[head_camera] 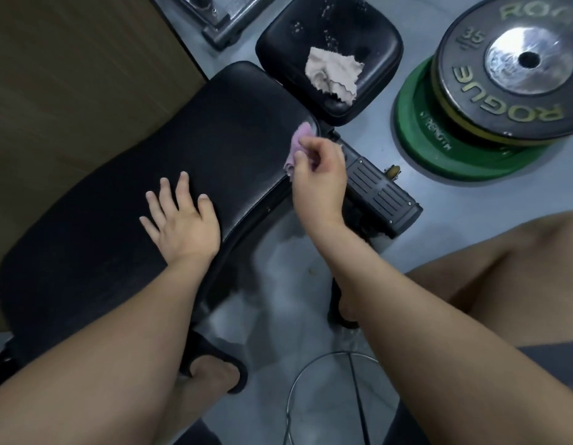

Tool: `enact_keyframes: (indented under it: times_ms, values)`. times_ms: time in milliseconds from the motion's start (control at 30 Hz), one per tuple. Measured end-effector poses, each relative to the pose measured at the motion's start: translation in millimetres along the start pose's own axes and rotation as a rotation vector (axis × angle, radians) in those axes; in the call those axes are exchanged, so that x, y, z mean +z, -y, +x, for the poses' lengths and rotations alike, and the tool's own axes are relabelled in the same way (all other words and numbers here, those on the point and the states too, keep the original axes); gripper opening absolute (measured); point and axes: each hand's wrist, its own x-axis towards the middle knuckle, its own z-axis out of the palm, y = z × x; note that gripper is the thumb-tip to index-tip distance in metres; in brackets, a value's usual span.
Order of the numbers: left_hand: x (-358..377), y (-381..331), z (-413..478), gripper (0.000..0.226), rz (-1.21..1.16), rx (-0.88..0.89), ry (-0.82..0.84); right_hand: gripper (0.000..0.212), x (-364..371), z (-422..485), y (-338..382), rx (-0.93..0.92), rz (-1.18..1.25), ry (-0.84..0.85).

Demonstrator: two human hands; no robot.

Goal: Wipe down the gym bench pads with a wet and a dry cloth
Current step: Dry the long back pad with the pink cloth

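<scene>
The long black back pad (150, 175) of the gym bench runs from lower left to upper centre. My left hand (182, 220) lies flat on it, fingers spread, holding nothing. My right hand (320, 175) pinches a pink cloth (298, 146) against the pad's right edge near its far end. Beyond it is the smaller black seat pad (330, 33), speckled with droplets, with a crumpled beige cloth (333, 73) lying on it.
A stack of weight plates (503, 91), black on green, lies on the grey floor at right. The bench's black frame foot (378, 191) sticks out under my right hand. A metal rack base (221, 24) is at top. My knee and sandalled feet are below.
</scene>
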Motion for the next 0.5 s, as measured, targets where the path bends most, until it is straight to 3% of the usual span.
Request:
enact_keyframes:
  times_ms: [100,200,300,367,433,500]
  values:
    - [2,1,-2,0.058,0.002,0.003,-0.06,0.032,-2,24,3,-0.269,-0.345,0.139]
    - [3,1,-2,0.058,0.0,0.009,-0.079,0.018,7,37,-5,-0.463,-0.644,0.178]
    - [4,2,-1,0.058,0.001,0.008,-0.097,0.03,18,19,-12,-0.587,-0.75,0.112]
    - [4,2,-1,0.058,-0.012,0.016,-0.104,0.044,16,-2,-20,-0.706,-0.828,0.259]
    - [5,3,-1,0.057,-0.024,0.018,-0.114,0.041,6,-4,-22,-0.812,-0.872,0.406]
    - [7,5,-1,0.057,-0.023,0.021,-0.127,0.024,5,22,-14,-0.827,-0.863,0.391]
